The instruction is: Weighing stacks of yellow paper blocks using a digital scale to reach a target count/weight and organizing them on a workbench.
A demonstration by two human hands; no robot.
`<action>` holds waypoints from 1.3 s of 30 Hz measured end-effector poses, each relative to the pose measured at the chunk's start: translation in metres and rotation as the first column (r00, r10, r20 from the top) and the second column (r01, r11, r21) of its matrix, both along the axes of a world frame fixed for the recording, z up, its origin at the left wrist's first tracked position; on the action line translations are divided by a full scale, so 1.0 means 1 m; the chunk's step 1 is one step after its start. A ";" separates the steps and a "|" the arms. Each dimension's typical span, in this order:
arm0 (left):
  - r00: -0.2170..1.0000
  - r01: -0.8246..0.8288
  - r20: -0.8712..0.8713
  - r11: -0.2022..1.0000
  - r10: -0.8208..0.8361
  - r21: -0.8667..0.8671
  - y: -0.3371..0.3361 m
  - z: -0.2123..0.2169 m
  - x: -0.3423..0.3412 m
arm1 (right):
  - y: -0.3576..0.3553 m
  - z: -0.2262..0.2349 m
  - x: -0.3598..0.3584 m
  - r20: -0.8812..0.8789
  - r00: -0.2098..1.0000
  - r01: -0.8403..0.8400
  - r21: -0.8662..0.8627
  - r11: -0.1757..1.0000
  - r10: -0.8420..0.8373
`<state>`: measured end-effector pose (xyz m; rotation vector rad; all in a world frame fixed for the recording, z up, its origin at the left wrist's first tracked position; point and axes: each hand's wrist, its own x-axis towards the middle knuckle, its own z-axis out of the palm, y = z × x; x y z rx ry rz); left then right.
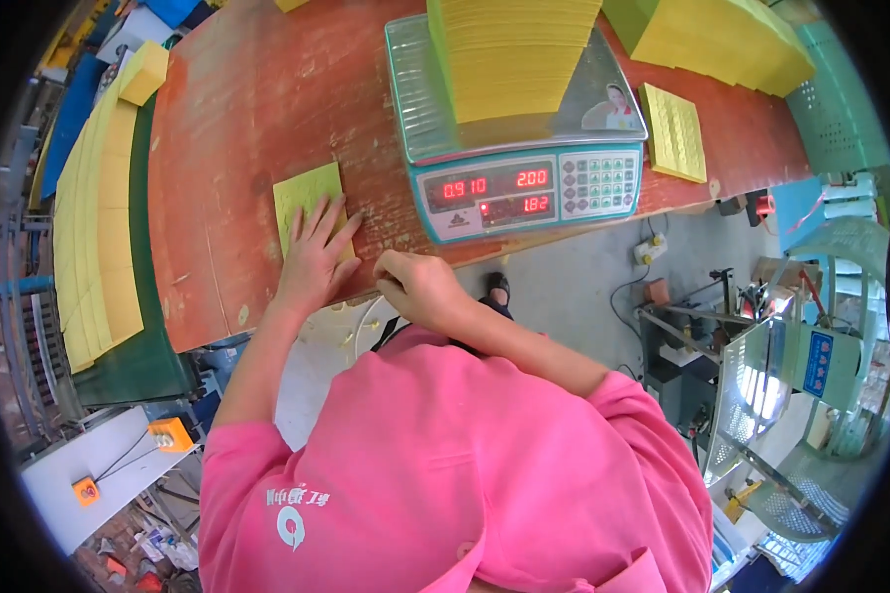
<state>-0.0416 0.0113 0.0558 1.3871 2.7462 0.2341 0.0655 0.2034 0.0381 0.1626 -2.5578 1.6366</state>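
My left hand [316, 247] lies flat with its fingers spread on a yellow rectangular piece [307, 188], which looks like a thin stack of paper, on the red-brown table [247, 119]. Close beside it, at the table's front edge, my right hand [420, 285] is curled closed; what its fingers hold, if anything, is hidden. Farther off to the right stands a teal digital scale [529, 193] with lit red digits. A tall stack of yellow sheets [509, 59] rests on its metal pan, apart from both hands.
Right of the scale lies another thin yellow stack [673, 133], with a long yellow row [722, 44] behind it. At the left, yellow stacks [99, 247] line a green surface [148, 326] beside the table. Machinery [811, 356] and a cable [615, 296] are on the right below the table.
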 end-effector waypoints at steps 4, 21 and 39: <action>0.999 -0.043 -0.017 0.999 0.043 0.004 0.008 0.021 0.005 | 0.028 0.024 0.015 -0.086 0.995 -0.066 -0.143 0.988 0.054; 0.994 -0.015 0.096 0.782 -0.057 0.623 0.230 0.263 -0.078 | 0.132 0.043 0.072 0.168 0.961 -0.159 -0.320 0.934 0.221; 0.993 0.013 0.078 0.757 -0.084 0.654 0.232 0.266 -0.080 | 0.138 0.032 0.071 0.194 0.963 -0.116 -0.324 0.939 0.186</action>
